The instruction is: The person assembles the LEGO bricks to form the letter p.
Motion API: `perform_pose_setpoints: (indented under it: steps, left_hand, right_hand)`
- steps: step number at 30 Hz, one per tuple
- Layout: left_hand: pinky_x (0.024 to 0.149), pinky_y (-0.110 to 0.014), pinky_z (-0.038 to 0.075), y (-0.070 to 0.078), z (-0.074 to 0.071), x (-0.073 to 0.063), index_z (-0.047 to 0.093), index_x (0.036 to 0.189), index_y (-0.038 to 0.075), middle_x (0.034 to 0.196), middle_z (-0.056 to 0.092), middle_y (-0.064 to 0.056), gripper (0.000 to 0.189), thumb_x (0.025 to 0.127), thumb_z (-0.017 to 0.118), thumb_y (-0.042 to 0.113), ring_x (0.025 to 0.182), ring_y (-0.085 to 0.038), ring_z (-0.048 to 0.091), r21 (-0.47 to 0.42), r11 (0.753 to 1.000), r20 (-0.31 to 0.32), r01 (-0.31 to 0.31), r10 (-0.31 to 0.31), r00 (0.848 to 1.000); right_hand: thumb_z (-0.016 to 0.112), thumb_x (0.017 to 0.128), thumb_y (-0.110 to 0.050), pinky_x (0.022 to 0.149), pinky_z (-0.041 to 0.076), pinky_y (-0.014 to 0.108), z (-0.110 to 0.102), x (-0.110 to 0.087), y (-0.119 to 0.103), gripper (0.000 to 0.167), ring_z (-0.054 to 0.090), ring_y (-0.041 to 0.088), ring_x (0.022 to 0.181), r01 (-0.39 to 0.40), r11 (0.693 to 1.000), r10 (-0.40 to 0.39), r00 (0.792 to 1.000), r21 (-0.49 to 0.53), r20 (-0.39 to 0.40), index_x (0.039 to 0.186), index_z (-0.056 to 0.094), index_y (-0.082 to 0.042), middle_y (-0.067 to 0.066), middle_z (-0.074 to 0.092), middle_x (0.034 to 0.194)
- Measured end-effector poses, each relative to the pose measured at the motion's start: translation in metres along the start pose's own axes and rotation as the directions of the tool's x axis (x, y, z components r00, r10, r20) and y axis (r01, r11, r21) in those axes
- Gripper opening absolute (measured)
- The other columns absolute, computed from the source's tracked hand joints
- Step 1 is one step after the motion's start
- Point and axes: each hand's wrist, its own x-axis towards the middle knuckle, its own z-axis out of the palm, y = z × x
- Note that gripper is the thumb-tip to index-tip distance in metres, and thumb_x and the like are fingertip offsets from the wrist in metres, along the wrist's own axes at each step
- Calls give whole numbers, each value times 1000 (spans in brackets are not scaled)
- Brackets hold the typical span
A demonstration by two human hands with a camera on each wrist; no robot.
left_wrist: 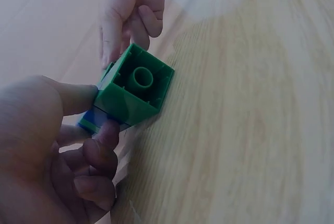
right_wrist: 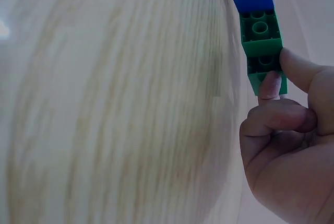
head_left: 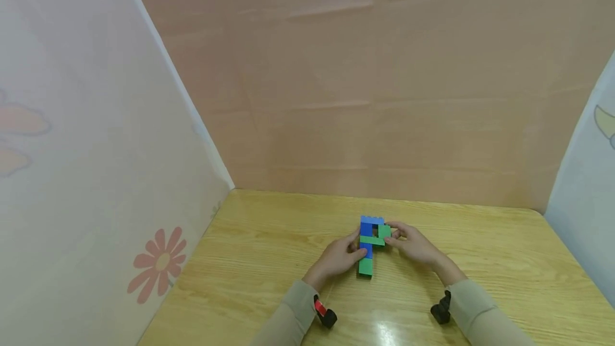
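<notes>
A P-shaped build of toy building bricks stands in both hands over the table in the head view. Blue bricks (head_left: 366,229) form its stem, with a green brick (head_left: 365,267) at the foot. A lighter blue brick (head_left: 372,220) runs across the top, and a long green brick (head_left: 371,241) crosses lower down. My left hand (head_left: 338,256) grips the stem between thumb and fingers. On the other side, my right hand (head_left: 414,244) pinches the green brick (head_left: 386,231) of the loop. The left wrist view shows the foot brick's hollow underside (left_wrist: 141,78) with its round tube.
A wood-grain table (head_left: 269,239) lies under the hands. Behind it rises a brown sheet (head_left: 307,95), and a pale sheet with a printed flower (head_left: 162,262) borders the left. Another pale sheet (head_left: 581,202) borders the right. Black wrist devices (head_left: 328,317) sit at both sleeves.
</notes>
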Motion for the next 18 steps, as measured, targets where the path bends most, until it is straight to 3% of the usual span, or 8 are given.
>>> perform_pose_setpoints:
  steps: [2,5,9,14,18]
  left_hand:
    - [62,-27,42,0,1,1,38,162,26,91,60,9,66,104,64,43,73,-9,53,2,1000,3,8,-8,1000]
    - [63,-27,42,0,2,1,40,161,25,92,59,8,65,104,64,44,76,-9,53,17,1000,7,17,-17,1000]
    - [62,-28,40,2,4,3,41,161,24,89,58,7,65,103,63,45,74,-10,52,50,998,11,30,-31,999]
    - [62,-28,41,2,6,4,43,160,24,89,59,9,64,103,63,46,75,-10,54,66,997,2,44,-44,999]
    - [68,-30,48,-1,2,3,44,159,23,95,64,11,66,102,64,48,80,-7,59,51,998,14,48,-49,999]
  right_hand:
    - [64,105,-30,97,43,56,1,1,1,62,48,44,130,-19,1000,19,1000,9,2,154,42,2,8,59,101]
    - [63,106,-27,87,46,47,3,1,3,62,56,36,113,-31,999,30,999,29,22,154,40,4,10,61,101]
    - [63,106,-26,73,43,37,4,-1,6,64,53,25,91,-43,998,41,998,54,41,155,38,7,12,61,103]
    - [63,106,-28,74,43,39,5,-1,10,66,55,26,91,-58,997,56,998,57,38,156,36,6,13,63,105]
    - [63,106,-35,85,51,47,4,-3,9,72,60,31,106,-92,995,91,996,48,21,159,31,1,17,64,119]
